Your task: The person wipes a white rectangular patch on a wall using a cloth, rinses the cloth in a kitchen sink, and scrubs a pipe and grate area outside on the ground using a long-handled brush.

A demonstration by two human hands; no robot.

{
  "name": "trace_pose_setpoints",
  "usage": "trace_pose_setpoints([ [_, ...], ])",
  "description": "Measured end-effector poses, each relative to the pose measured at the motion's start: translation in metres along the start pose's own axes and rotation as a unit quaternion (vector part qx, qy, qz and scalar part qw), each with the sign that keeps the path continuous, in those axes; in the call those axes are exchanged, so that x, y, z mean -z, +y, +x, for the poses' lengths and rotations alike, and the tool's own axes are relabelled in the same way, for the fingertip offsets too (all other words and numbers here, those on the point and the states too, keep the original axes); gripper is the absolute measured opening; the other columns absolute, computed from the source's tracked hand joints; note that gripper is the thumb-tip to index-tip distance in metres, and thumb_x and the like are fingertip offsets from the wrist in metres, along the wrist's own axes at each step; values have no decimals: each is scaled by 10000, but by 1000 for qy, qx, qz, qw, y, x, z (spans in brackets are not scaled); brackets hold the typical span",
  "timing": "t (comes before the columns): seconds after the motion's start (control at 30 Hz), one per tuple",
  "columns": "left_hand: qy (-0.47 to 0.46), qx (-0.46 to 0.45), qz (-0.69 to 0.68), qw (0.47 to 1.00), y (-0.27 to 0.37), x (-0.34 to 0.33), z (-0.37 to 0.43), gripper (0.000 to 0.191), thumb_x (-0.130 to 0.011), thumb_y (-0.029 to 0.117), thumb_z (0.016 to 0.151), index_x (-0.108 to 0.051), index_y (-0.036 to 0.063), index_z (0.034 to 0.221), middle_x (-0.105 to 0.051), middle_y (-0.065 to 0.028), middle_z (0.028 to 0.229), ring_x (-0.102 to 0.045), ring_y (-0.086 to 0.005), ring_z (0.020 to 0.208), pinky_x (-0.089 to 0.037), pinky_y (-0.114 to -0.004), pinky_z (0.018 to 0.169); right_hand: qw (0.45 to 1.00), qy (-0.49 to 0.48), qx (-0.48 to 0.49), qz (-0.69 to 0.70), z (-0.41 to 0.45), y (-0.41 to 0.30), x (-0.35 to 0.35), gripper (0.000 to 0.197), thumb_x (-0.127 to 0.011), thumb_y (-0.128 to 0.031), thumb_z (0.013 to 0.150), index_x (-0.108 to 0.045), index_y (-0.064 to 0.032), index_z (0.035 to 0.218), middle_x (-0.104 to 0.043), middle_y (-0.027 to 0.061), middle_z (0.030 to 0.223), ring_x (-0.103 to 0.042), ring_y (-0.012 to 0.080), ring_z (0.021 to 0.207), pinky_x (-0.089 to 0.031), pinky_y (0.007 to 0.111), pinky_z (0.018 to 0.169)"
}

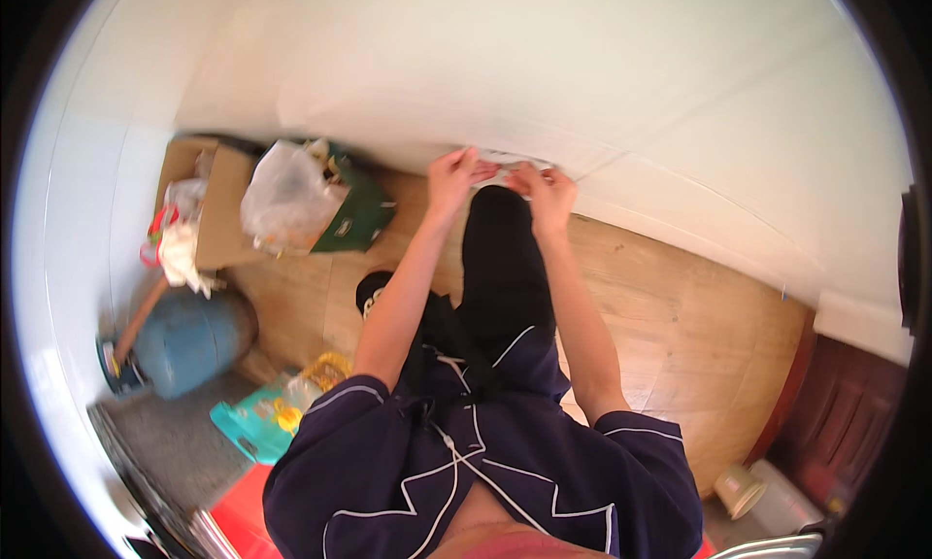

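Both my hands are out in front, above my raised, black-clad knee (499, 253) and close to the white wall (466, 71). My left hand (450, 184) has its thumb and fingers pinched together at the left end of a thin pale item (510, 157). At the item's right end, the bent fingers of my right hand (550, 195) close on it. The item carries some dark marks; fingers and blur hide most of it, so its kind is unclear.
To the left stand an open cardboard box (229, 216), a green carton (357, 213) topped by a clear plastic bag (284, 195), and a blue gas cylinder (189, 340). A teal-labelled bottle (255, 424) is nearer. A dark red door (837, 406) and a small tub (739, 492) are at right.
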State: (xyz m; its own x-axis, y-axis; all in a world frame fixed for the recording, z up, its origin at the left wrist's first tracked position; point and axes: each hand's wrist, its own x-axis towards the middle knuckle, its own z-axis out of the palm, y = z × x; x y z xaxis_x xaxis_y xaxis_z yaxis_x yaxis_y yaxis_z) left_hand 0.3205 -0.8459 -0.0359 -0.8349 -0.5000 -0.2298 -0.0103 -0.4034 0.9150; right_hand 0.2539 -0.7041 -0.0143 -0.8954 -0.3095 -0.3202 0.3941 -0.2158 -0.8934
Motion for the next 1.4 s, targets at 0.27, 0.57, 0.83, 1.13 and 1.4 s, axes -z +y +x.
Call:
trace_pose_setpoints([
  [0.27,79,-32,-34,996,26,57,-9,295,-519,153,964,-600,-130,948,-667,-218,916,-681,-266,845,-573,-350,770,1000,1,-26,4,-3,27,-67,165,-612,-12,866,-526,114,804,-654,230,829,-686,278,733,-599,324,678],
  [0.57,164,-28,-81,983,62,165,-25,296,-548,175,953,-598,-115,984,-654,-191,979,-661,-254,920,-546,-343,835,976,-47,-181,110,-2,110,-177,207,-593,-74,899,-515,51,1043,-641,190,1006,-649,287,942,-544,361,839],
  [0.83,202,-29,-97,974,100,229,21,272,-512,179,966,-551,-89,957,-628,-161,901,-650,-224,848,-540,-323,796,970,-20,-197,139,-11,128,-270,220,-543,-68,919,-497,34,1108,-603,182,1114,-610,270,1035,-522,368,913],
  [1.13,262,-55,78,960,76,283,57,239,-543,153,924,-592,-55,818,-653,-141,717,-661,-216,632,-492,-322,619,964,-51,-163,206,16,170,-289,227,-546,12,876,-488,59,1089,-596,157,1057,-611,298,981,-526,419,925],
  [1.4,232,-31,76,969,75,299,60,234,-534,135,929,-601,-69,835,-661,-122,707,-650,-183,614,-501,-297,598,957,32,-194,212,31,199,-306,204,-544,60,855,-509,67,1056,-589,136,1043,-609,256,946,-551,380,892],
])
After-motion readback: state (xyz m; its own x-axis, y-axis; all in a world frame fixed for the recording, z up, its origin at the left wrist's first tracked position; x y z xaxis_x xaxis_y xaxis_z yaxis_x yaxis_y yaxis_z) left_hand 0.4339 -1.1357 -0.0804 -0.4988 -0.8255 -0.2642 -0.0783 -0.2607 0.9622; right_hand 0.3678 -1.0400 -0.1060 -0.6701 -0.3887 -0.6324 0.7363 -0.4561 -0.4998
